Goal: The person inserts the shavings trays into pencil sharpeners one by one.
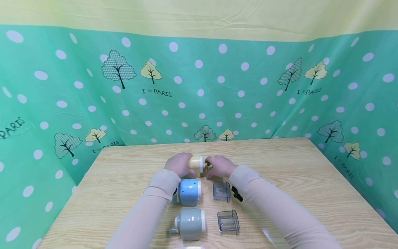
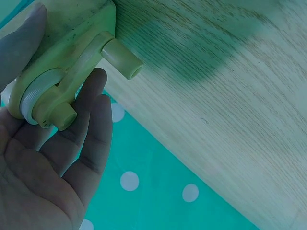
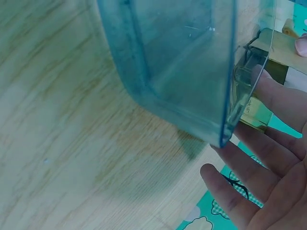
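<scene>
A yellow crank pencil sharpener (image 1: 195,162) lies toward the back of the table, its white rim facing right. My left hand (image 1: 178,164) grips it from the left, thumb over the body and fingers on the far side; its crank (image 2: 79,67) shows in the left wrist view. At the sharpener's right end, my right hand (image 1: 220,166) pinches a small see-through shavings drawer (image 3: 244,76) between thumb and fingers. Whether the drawer touches the sharpener is hard to tell. Nearer stand a blue sharpener (image 1: 189,192) and a grey-green sharpener (image 1: 190,224).
Right of the blue sharpener sits a clear smoky drawer (image 1: 221,197), and another clear drawer (image 1: 228,224) is beside the grey-green one. The nearer drawers lie between my forearms. A green dotted curtain (image 1: 211,93) hangs behind the wooden table (image 1: 289,166).
</scene>
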The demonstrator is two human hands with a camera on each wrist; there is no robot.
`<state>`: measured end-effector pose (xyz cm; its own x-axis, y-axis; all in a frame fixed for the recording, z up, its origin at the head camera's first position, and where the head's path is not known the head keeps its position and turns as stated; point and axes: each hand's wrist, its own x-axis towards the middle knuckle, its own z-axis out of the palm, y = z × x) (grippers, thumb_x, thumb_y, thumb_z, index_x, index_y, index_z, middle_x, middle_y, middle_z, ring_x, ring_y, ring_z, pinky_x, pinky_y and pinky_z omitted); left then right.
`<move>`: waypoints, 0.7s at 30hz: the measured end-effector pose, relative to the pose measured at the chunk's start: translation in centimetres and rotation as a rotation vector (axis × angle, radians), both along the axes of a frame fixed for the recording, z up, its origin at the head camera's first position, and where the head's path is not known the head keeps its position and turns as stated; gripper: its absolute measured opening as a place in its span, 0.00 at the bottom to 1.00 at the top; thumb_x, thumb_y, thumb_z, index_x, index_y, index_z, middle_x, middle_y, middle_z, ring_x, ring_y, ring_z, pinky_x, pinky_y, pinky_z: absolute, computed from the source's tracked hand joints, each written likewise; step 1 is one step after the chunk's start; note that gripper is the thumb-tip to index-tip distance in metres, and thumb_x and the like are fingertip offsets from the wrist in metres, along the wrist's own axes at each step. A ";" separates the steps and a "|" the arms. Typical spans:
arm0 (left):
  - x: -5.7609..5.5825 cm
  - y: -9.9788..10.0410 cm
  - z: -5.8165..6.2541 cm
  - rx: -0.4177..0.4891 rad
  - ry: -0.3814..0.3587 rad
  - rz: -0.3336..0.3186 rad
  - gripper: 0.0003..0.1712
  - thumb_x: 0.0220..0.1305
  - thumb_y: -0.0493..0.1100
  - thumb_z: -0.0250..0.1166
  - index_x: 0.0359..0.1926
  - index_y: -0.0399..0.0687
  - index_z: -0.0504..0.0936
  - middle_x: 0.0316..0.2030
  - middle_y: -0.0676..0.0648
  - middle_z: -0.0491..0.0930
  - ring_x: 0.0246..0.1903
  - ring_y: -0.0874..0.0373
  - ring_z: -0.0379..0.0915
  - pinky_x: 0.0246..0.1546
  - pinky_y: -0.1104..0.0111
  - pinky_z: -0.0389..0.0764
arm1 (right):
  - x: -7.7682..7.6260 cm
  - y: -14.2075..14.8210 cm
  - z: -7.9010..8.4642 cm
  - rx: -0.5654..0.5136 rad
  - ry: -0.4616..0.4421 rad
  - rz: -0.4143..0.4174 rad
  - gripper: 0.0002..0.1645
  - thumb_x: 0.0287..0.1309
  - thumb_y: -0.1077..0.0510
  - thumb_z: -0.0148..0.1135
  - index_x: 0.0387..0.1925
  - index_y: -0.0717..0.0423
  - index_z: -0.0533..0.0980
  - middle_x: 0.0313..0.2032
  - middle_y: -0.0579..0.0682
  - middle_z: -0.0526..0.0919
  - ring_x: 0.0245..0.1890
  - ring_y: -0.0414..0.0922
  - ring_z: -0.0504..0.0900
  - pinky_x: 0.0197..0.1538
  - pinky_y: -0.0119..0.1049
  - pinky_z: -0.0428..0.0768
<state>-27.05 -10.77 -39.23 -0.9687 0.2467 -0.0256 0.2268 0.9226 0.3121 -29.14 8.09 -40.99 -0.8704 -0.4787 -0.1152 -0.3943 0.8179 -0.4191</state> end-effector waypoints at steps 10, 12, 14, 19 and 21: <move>-0.1 0.2 0.3 0.015 -0.005 0.002 0.40 0.42 0.47 0.79 0.60 0.41 0.81 0.41 0.46 0.84 0.37 0.52 0.78 0.47 0.55 0.82 | -0.1 0.1 0.0 -0.033 -0.028 -0.012 0.39 0.44 0.55 0.76 0.60 0.63 0.77 0.49 0.57 0.85 0.48 0.52 0.83 0.58 0.48 0.79; -0.1 0.1 0.2 0.015 -0.006 0.003 0.41 0.43 0.48 0.79 0.61 0.41 0.80 0.43 0.44 0.85 0.39 0.51 0.79 0.48 0.54 0.81 | -0.1 0.0 0.0 -0.031 -0.027 -0.008 0.39 0.44 0.55 0.76 0.60 0.63 0.77 0.49 0.56 0.85 0.49 0.52 0.83 0.59 0.48 0.79; -0.1 0.0 0.1 0.016 -0.005 0.005 0.43 0.43 0.49 0.79 0.63 0.40 0.79 0.46 0.43 0.85 0.41 0.50 0.79 0.49 0.54 0.81 | -0.1 -0.1 -0.1 -0.025 -0.021 0.000 0.38 0.44 0.55 0.76 0.60 0.63 0.77 0.49 0.56 0.85 0.48 0.52 0.83 0.58 0.48 0.79; 0.0 -0.1 -0.1 0.011 0.000 0.004 0.44 0.43 0.50 0.78 0.64 0.40 0.78 0.49 0.42 0.84 0.44 0.49 0.80 0.50 0.54 0.81 | -0.3 -0.3 -0.3 -0.013 -0.008 0.020 0.37 0.45 0.55 0.76 0.58 0.62 0.77 0.48 0.55 0.86 0.48 0.52 0.83 0.58 0.47 0.79; 0.0 -0.2 -0.1 0.010 0.002 0.001 0.44 0.43 0.50 0.79 0.64 0.40 0.78 0.49 0.42 0.84 0.44 0.49 0.80 0.50 0.54 0.81 | -0.3 -0.3 -0.4 -0.012 -0.013 0.021 0.36 0.45 0.55 0.76 0.58 0.62 0.78 0.48 0.55 0.86 0.49 0.52 0.83 0.58 0.47 0.79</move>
<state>-27.03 -10.93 -39.31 -0.9689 0.2465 -0.0214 0.2268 0.9195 0.3211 -29.42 7.74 -41.39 -0.8589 -0.4978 -0.1203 -0.4055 0.8045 -0.4339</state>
